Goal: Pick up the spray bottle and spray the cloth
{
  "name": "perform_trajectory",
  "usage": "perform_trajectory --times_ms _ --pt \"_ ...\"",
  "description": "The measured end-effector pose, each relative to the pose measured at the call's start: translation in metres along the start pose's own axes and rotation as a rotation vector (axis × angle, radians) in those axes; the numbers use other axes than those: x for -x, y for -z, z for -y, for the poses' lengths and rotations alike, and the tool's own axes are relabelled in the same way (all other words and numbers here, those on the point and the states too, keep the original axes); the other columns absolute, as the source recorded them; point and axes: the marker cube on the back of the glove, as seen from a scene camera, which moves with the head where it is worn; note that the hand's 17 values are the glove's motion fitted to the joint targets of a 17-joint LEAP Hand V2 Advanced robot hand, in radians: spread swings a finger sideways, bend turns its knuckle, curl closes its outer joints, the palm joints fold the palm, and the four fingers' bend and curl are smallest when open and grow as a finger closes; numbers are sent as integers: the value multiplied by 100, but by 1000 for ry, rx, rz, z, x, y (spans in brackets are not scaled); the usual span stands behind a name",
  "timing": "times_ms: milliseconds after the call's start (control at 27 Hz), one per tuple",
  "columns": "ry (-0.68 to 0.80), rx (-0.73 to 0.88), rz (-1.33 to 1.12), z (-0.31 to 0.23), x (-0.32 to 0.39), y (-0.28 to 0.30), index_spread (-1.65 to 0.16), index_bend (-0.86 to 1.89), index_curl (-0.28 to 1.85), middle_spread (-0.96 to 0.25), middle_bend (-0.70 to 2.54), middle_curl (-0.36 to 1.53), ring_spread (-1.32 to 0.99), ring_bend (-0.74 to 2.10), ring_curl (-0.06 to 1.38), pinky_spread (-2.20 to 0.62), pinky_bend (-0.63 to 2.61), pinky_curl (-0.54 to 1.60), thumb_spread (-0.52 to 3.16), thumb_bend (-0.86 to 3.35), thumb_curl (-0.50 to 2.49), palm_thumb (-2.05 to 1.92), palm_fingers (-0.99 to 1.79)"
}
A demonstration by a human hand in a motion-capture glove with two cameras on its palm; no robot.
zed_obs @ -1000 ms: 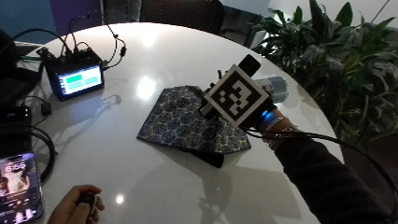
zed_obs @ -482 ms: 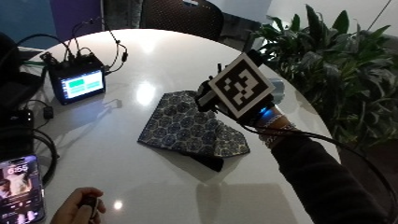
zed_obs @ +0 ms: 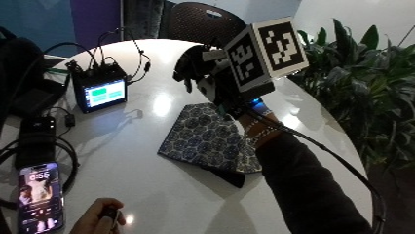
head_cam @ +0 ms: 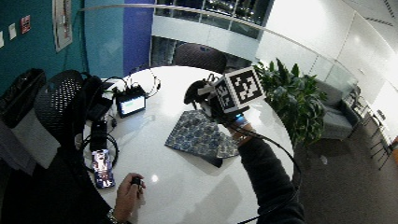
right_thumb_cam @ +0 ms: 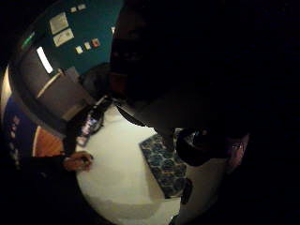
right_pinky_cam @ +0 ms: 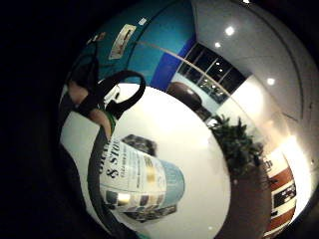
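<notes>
Above the round white table (zed_obs: 168, 195) by potted plants (zed_obs: 369, 83), the grip (zed_obs: 217, 85) holds the spray bottle (right_pinky_cam: 142, 181).

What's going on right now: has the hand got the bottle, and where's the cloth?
Gloved hand raised, holding the spray bottle above the table. Patterned cloth flat on it, below the hand. Nothing between.

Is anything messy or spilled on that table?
Nothing looks spilled or broken. The patterned cloth lies flat on the white table, turned a bit crooked, with a dark thing poking out from under one corner. The gloved right hand holds the spray bottle up above it. I can't see any wet marks.
</notes>
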Motion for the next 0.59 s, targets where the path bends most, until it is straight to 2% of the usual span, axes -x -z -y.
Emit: perform_trajectory --times_ms 296,593 --pt "-240 -66 450 12 28 -31 -27 17 49 -21 36 48 -19 51 43 -22 47 38 121 -1 44 88 127" --pt "-519 -119 726 -20 23 -100 -27 17 49 -20 36 48 -18 50 43 -21 48 38 122 -1 45 89 125"
